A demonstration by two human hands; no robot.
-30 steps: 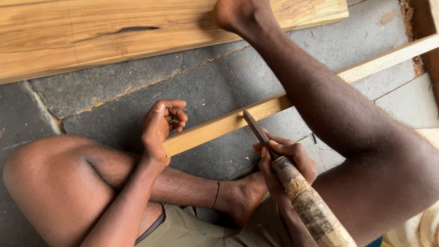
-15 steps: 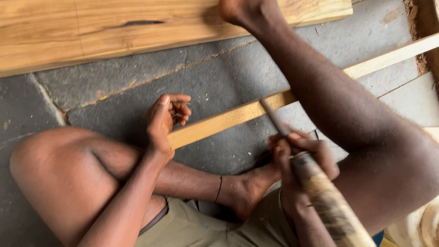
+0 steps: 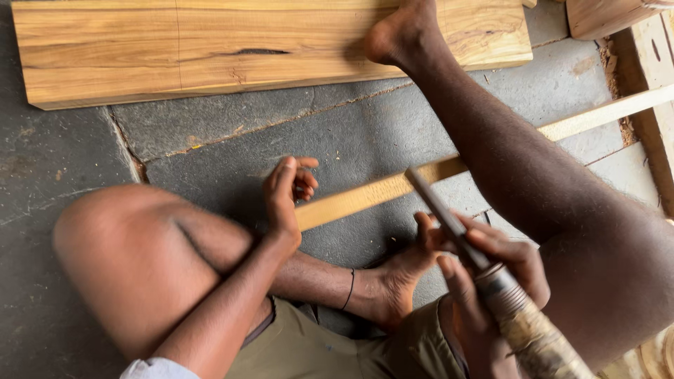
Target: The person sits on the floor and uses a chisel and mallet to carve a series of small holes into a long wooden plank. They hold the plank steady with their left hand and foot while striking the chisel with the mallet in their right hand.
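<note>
1. At the lower right of the frame, the right hand is wrapped around a chisel with a dark metal blade, a metal ferrule and a worn, mottled wooden handle; the handle runs off the bottom edge.
2. The blade slants up and to the left, and its tip meets the long, narrow, pale wooden strip near the middle of the frame.
3. The left hand sits just left of centre with fingers curled loosely, touching the near end of the strip; whether it truly grips the wood cannot be told.
4. The person sits on the grey stone floor: a bent knee fills the lower left, one foot is tucked below the strip, and the other leg crosses over the strip towards the upper middle.
5. That far foot rests against a broad, honey-coloured wooden plank lying across the top of the frame.
6. More timber pieces lie at the upper right.
</note>
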